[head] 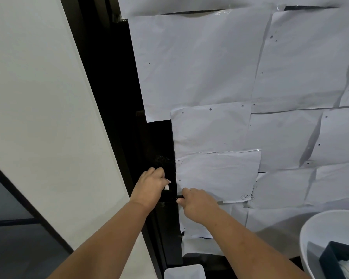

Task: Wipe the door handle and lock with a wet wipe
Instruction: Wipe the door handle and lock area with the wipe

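The black door has a black lock panel down its left edge. My left hand is curled against that panel and grips a white wet wipe, of which only a small corner shows below my fingers. My right hand grips the black door handle, which sticks out sideways just below my left hand. Most of the handle and the lock face are dark and hard to make out.
White paper sheets are taped over the door to the right. A white wall stands on the left. At bottom right a white round basin holds a dark box; a white object lies at the bottom edge.
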Demonstrator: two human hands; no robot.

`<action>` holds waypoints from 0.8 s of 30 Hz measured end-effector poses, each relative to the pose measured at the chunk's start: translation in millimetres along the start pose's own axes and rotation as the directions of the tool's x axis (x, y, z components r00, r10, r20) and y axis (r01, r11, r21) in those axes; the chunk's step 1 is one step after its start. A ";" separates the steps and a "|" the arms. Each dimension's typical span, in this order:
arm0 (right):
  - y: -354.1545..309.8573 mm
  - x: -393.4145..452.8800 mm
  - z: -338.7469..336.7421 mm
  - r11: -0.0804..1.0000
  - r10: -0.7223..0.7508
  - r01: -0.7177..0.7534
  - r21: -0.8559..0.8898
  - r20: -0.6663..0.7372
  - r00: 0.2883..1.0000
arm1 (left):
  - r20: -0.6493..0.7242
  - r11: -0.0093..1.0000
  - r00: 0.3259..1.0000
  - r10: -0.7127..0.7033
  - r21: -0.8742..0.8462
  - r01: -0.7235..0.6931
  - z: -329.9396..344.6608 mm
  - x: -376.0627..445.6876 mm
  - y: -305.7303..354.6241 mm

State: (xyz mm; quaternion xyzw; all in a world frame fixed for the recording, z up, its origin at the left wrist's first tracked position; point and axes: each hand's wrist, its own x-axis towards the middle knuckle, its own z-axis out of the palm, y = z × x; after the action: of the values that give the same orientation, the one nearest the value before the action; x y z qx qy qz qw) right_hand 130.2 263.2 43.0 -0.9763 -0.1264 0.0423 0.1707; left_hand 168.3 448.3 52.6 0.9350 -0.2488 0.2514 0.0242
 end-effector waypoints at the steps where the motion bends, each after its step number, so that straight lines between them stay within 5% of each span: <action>1: 0.4 0.3 0.3 1.000 -0.001 0.001 -0.002 -0.001 1.000 | 0.036 1.000 0.999 0.006 -0.022 -0.005 -0.5 0.4 -2.0; 6: 1.5 1.4 0.9 1.000 -0.001 0.001 -0.012 -0.007 1.000 | 0.052 0.997 0.999 -0.013 -0.081 0.018 2.2 -5.0 -7.2; 10: 0.7 1.8 0.2 1.000 -0.001 0.001 -0.013 -0.001 1.000 | -0.049 0.957 0.978 -0.203 -0.220 0.188 -1.5 -8.7 4.9; 17: -0.8 1.0 0.1 1.000 0.003 -0.003 -0.010 -0.010 1.000 | 0.004 0.774 0.807 -0.590 -0.279 0.568 2.3 -5.6 28.5; 24: 1.0 0.1 2.7 1.000 -0.007 0.008 0.020 -0.023 1.000 | 0.086 0.806 0.808 -0.583 -0.061 0.588 -2.6 6.0 34.4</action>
State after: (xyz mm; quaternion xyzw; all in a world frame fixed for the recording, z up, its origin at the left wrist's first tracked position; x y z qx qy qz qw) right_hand 130.2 263.2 40.1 -0.9745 -0.1276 0.0317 0.1819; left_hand 155.2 416.0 55.0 0.9717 0.0403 0.1913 0.1324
